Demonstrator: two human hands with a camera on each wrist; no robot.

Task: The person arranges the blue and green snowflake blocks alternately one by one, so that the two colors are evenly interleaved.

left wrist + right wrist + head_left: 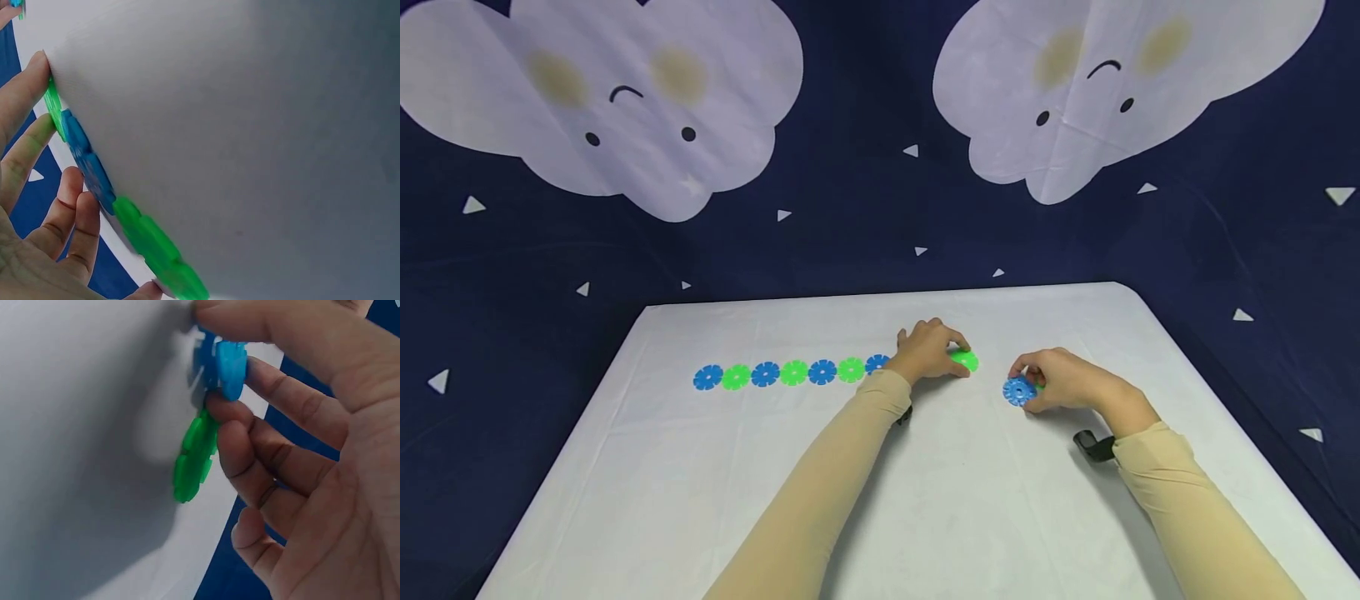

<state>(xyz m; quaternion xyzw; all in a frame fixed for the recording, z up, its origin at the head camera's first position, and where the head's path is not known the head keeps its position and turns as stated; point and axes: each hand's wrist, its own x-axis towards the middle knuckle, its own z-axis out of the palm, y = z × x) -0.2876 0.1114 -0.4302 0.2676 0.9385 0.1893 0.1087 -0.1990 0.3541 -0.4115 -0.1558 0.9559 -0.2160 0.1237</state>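
Observation:
A row of flat, notched plastic discs, alternating blue and green, runs across the table. My left hand (927, 350) is over its right part, with thumb and a finger pinching the green disc (966, 360) at that end. In the left wrist view, a blue disc (87, 162) and another green disc (159, 247) follow it in line. To the right, my right hand (1063, 382) grips a blue notched disc (1018, 391), apart from the row. Beneath its curled fingers is a green disc (195, 459); whether those fingers hold it I cannot tell.
The white-covered table (700, 492) has its far edge just beyond the row. Behind it hangs a dark blue cloth (850, 258) with clouds and small white triangles. A black strap end (1093, 446) sticks out at the right wrist.

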